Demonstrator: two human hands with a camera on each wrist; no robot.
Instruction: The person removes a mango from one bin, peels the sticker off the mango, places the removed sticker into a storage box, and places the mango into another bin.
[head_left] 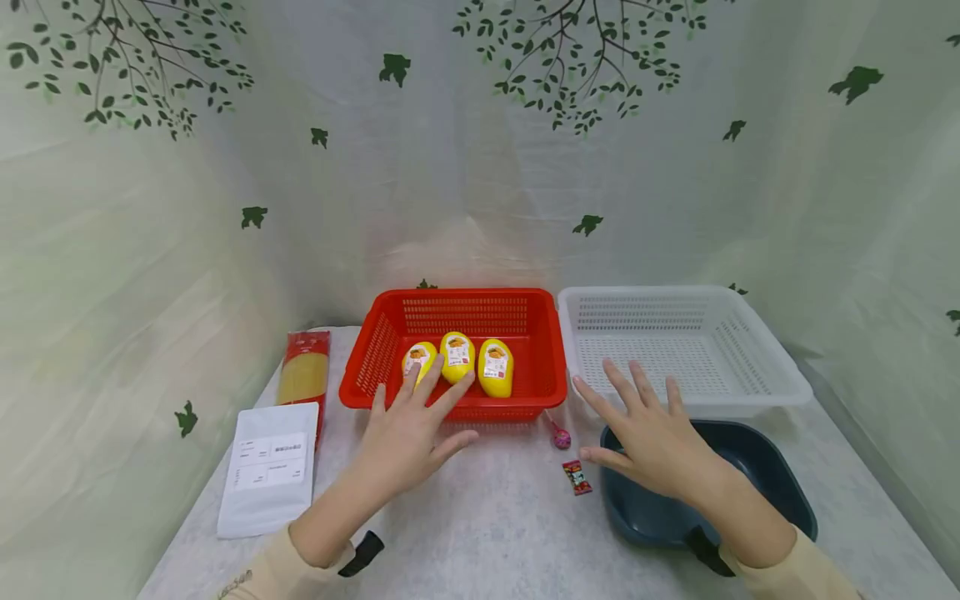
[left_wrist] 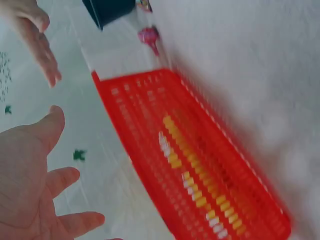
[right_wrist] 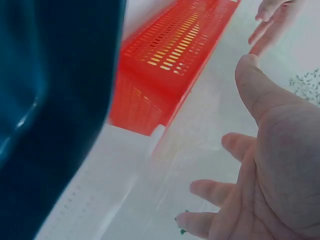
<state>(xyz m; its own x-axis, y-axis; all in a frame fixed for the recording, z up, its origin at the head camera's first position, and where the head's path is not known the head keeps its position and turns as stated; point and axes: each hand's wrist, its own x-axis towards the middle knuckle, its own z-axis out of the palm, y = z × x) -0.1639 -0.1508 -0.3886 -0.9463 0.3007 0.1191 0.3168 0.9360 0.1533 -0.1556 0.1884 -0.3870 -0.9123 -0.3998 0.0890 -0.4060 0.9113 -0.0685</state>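
My left hand point(head_left: 408, 437), fingers spread and holding nothing, hovers before the red basket point(head_left: 452, 413). Inside that basket lie three yellow, mango-shaped packs with white labels: a left one point(head_left: 427, 351), a middle one point(head_left: 457, 358) and a right one point(head_left: 496, 367). My fingertips overlap the left pack in the head view; the left wrist view shows the hand outside the basket. My right hand point(head_left: 660, 442) is spread too, above the dark blue basin point(head_left: 780, 475), with nothing in it. Between the hands lie a pink-wrapped lollipop point(head_left: 561, 437) and a small red-and-black candy packet point(head_left: 577, 477).
A white basket point(head_left: 682, 408) stands beside the red one, behind the basin. At the left edge of the table point(head_left: 495, 533), a white labelled pouch point(head_left: 270, 471) lies in front of a red-and-yellow pasta pack point(head_left: 303, 375). Leaf-printed curtains point(head_left: 480, 167) enclose the back and sides.
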